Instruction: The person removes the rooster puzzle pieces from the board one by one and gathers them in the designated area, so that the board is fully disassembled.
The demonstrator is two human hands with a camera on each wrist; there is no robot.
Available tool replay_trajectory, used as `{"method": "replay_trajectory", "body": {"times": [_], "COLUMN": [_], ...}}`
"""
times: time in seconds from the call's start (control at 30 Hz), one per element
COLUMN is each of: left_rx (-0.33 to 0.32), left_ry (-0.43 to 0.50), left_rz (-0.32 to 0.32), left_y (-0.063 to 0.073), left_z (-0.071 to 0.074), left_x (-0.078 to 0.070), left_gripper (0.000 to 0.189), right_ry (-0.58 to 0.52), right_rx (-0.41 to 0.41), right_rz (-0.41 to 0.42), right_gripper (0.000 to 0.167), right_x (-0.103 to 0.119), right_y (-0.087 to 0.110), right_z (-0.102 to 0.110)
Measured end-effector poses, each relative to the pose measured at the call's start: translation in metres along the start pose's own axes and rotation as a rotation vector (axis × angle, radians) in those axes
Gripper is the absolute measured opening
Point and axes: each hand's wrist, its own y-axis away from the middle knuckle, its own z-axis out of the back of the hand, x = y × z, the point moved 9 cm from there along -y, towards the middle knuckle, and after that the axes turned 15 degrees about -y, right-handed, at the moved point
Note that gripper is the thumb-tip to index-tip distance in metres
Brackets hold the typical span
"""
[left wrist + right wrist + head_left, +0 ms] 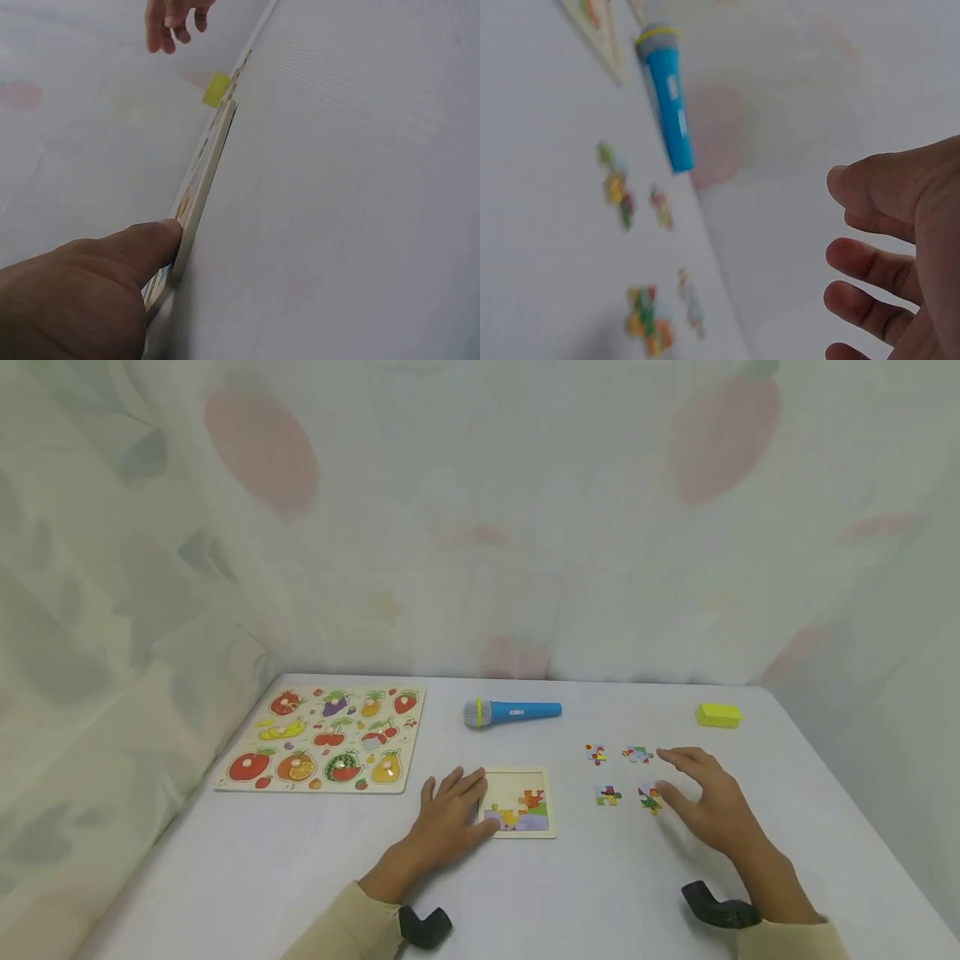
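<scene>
The left hand [446,822] is relaxed and clasps nothing; its fingers rest at the left edge of a pale wooden rectangular puzzle tray [552,806], and the left wrist view shows the thumb pressing on the rim. I judge that this light pressure serves to keep the tray from sliding on the smooth surface. The right hand [708,802] is also free of any object. It hangs in the air beside the loose pieces, with the thumb and fingers apart, a shape which seems suitable for a pinch.

In the tray, several colourful fitted pieces [531,818] fill the lower part and the right side, while the upper left part shows the bare wooden bottom. To the right of the tray, four small multicoloured jigsaw pieces lie apart from each other in two rows: the upper left piece [596,754], the upper right piece [638,754], the lower left piece [607,795] and the lower right piece [650,798]. Probably they are spread so that each one can be seen and taken separately.

Farther back lies a blue toy microphone with a grey head [517,712], and at the right a yellow rectangular block [717,716]. At the left is a large pale board with painted fruits [407,745]. These three perhaps stand aside to leave room for the hands on the white table [600,893].
</scene>
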Motion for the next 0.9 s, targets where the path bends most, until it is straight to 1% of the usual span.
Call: {"method": "replay_trajectory", "body": {"times": [0.17, 0.3, 0.6, 0.77, 0.9], "left_rx": [-0.007, -0.003, -0.004, 0.007, 0.009], "left_ry": [0.013, 0.016, 0.013, 0.013, 0.014], "left_rz": [0.0, 0.004, 0.003, 0.005, 0.009], "left_y": [0.001, 0.0, 0.0, 0.0, 0.0], "left_z": [0.001, 0.0, -0.001, -0.002, -0.002], "left_x": [0.0, 0.0, 0.0, 0.0, 0.001], "left_gripper": [0.069, 0.069, 0.069, 0.07, 0.07], "right_ry": [-0.032, -0.074, -0.142, -0.207, -0.214], "right_rx": [-0.012, -0.016, -0.005, 0.007, 0.015], "right_rz": [0.035, 0.061, 0.076, 0.112, 0.112], "right_gripper": [0.05, 0.05, 0.05, 0.049, 0.048], "right_x": [0.029, 0.045, 0.065, 0.074, 0.079], "right_y": [-0.014, -0.022, -0.036, -0.042, -0.046], "right_z": [0.002, -0.001, -0.02, -0.032, -0.041]}}
